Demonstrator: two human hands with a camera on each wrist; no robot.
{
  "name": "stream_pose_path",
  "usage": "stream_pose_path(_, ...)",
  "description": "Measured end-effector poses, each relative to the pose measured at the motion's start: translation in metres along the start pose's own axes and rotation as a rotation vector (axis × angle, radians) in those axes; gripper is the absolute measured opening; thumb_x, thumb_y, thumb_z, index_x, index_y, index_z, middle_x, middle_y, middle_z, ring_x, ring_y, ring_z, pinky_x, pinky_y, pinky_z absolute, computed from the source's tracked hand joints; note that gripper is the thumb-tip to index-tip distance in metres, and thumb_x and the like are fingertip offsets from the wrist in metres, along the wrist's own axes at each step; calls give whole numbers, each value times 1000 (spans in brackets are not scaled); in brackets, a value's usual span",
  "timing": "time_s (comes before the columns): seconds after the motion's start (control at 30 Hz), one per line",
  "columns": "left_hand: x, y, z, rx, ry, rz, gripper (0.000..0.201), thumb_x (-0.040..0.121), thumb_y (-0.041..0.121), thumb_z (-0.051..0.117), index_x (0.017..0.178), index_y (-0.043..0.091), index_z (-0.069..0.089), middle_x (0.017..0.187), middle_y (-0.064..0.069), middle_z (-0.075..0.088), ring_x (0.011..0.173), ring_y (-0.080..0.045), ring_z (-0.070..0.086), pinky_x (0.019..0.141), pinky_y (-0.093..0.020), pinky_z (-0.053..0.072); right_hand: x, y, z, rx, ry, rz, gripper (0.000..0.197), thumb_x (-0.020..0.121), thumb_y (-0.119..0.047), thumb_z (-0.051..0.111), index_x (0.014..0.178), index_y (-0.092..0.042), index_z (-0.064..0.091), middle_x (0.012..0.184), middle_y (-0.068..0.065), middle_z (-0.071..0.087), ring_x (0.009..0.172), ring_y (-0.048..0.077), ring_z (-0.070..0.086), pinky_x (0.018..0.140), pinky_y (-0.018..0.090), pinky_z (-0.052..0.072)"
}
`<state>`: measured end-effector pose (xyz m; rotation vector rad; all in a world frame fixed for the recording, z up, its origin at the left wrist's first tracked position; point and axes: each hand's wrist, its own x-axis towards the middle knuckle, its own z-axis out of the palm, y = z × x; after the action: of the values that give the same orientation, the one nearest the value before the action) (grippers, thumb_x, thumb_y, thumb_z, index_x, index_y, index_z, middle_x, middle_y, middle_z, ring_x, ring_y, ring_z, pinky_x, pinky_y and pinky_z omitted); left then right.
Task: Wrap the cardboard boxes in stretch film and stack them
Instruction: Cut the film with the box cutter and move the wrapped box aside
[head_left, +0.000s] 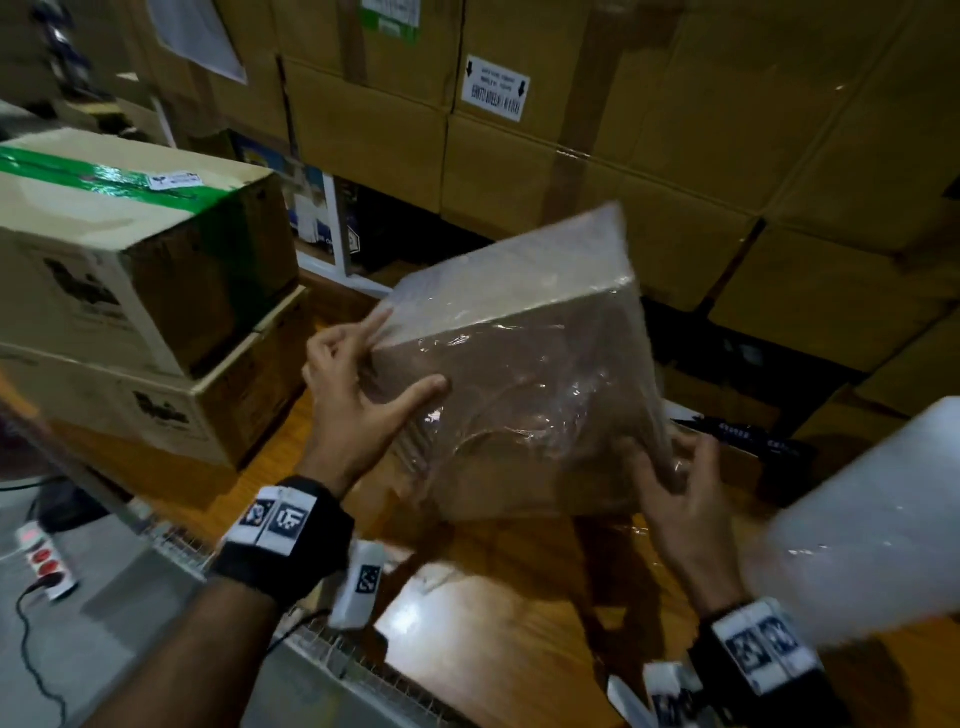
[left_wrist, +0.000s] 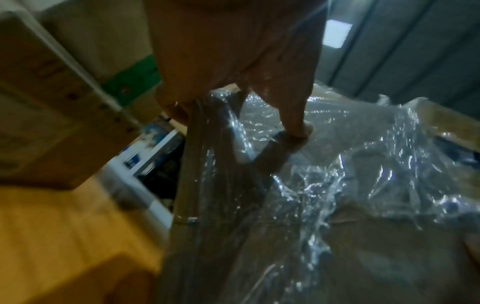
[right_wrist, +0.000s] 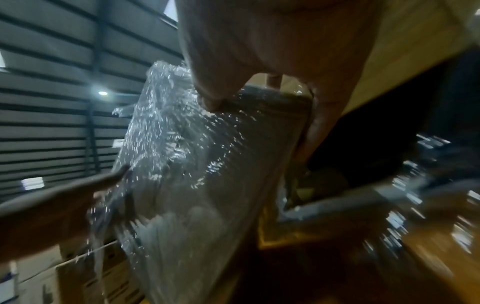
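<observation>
Head view first: we hold a brown cardboard box (head_left: 524, 379) up in the air, tipped on one corner, above the wooden table (head_left: 498, 582). Shiny clear stretch film (head_left: 519, 415) covers the box all over, with wrinkles and bright glints. Our left hand (head_left: 353, 400) grips the left edge, thumb pressed on the front face and fingers curled around behind. Our right hand (head_left: 680, 483) grips the lower right corner, thumb in front and fingers behind. At the far right we see a white blurry roll (head_left: 872, 525), near our right wrist. On the left, two printed boxes (head_left: 130, 291) sit stacked on the table, the top one with green tape (head_left: 109, 179). Behind stands a wall of big cartons (head_left: 649, 130).

Our left wrist view shows the film's crinkles close up (left_wrist: 324, 174) and our thumb (left_wrist: 293, 115) pushing on it. Our right wrist view shows the box edge pinched in our right hand (right_wrist: 272, 51), and our left hand (right_wrist: 64, 205) on the far side. Both are blurry.
</observation>
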<state>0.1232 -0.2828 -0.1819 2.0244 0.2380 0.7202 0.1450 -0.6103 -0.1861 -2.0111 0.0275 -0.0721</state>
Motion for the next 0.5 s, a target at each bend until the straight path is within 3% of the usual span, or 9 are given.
stream_pose_path(0.07,6,22,-1,42,-5,101,92,66,56,89,146,46,46,142,1,34,130,-12,30,99,-16,32,-17,24,5,137,-22,122,69,77,-72,62,128,-30,43,126,9,65,98,21,69,73,41,59)
stream_pose_path(0.13,9,32,3,56,-53,186,90,66,51,91,145,40,49,145,5,38,131,-10,32,101,-18,34,-27,41,6,227,-46,249,67,81,-71,60,131,-30,40,115,-1,66,97,22,70,79,47,61)
stream_pose_path(0.23,3,38,14,93,-123,272,79,68,50,90,138,36,56,147,7,40,134,-15,35,102,-21,35,-34,56,-2,239,-76,276,52,93,-65,53,130,-30,42,106,-14,65,87,7,68,66,24,54)
stream_pose_path(0.3,-1,42,21,79,-163,294,75,68,48,91,134,33,58,144,5,39,136,-17,37,106,-25,39,-36,64,-10,161,-111,254,53,92,-72,51,130,-35,48,115,-11,68,92,5,65,67,22,50)
stream_pose_path(0.4,-6,45,29,24,-162,333,73,69,45,92,132,30,59,143,3,38,138,-19,40,111,-40,46,-40,75,-22,21,-66,164,48,95,-65,55,131,-32,55,113,-12,68,97,9,68,70,26,55)
stream_pose_path(0.47,-9,43,29,6,-131,359,73,68,43,94,131,27,61,143,-2,40,138,-21,43,111,-45,47,-42,80,-30,-241,58,-53,46,95,-57,63,131,-30,52,120,-8,64,104,16,66,78,39,60)
stream_pose_path(0.5,-11,41,29,5,-122,365,73,67,41,94,130,26,61,143,-3,41,139,-22,43,111,-45,47,-44,81,-32,-340,141,-182,43,94,-43,69,130,-27,51,123,-3,59,105,18,62,77,43,60)
